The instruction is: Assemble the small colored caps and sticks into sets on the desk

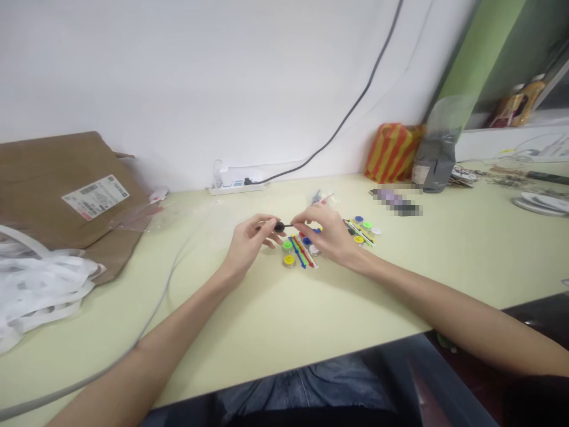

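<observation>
My left hand [251, 243] and my right hand [324, 232] meet above the desk, holding a small black ball on a thin stem [279, 226]. The left fingertips pinch the ball, while the right fingers pinch the stem's far end. Just below my hands stand small round pots with coloured lids, including a yellow-lidded one [289, 260] and a green-lidded one [287, 245]. Thin coloured plastic sticks [299, 252] lie among them. A further group of pots and sticks [361, 232] sits beyond my right hand, which partly hides the cluster.
The pale yellow desk [249, 320] holds a brown parcel bag [57, 178] and white strips [35, 279] at left. A power strip [235, 181], an orange-striped bag [393, 153] and a grey bag [434, 163] stand along the wall. A grey cable crosses the desk's left side.
</observation>
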Tool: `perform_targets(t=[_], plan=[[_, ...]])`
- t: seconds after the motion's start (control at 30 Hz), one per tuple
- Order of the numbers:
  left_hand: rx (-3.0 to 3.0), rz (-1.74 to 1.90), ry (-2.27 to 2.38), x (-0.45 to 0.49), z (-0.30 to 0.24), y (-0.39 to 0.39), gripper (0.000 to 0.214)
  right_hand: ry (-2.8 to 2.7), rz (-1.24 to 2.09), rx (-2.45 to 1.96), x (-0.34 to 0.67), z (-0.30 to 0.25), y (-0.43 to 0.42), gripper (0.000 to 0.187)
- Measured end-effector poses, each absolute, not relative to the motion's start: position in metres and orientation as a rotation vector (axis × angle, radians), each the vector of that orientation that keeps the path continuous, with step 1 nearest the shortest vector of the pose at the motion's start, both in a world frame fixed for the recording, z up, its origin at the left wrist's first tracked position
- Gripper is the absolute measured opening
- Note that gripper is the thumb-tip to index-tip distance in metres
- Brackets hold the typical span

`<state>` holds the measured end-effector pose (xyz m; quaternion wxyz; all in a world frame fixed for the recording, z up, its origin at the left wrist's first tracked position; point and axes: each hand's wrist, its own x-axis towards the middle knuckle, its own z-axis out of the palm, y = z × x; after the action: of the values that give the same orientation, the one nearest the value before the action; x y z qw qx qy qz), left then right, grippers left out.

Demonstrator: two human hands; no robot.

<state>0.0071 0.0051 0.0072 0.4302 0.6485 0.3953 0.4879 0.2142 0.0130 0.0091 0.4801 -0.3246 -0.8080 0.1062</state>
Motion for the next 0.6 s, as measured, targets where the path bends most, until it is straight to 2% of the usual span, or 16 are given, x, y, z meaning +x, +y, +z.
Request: perform_targets(t=[0.13, 0.3, 0.5, 0.6], plan=[[1.69, 1.262, 1.039, 0.003, 0.006, 0.011, 0.033, -1.776, 0.705, -0.899, 0.216, 0.01, 0.018, 0.013], [1.92, 1.119, 1.164, 0.002, 0.007, 0.009, 0.033, -1.552, 1.035, -0.957, 0.217, 0.006, 0.02, 0.028], [2.153, 1.054, 1.261, 0.0, 0.008, 0.007, 0.039, -1.505, 1.058, -0.966, 0.217, 0.003, 0.021, 0.031], [2.203, 1.037, 1.366, -0.006, 0.004, 0.013, 0.042, -1.61, 0.87, -0.966, 0.218, 0.002, 0.022, 0.032]])
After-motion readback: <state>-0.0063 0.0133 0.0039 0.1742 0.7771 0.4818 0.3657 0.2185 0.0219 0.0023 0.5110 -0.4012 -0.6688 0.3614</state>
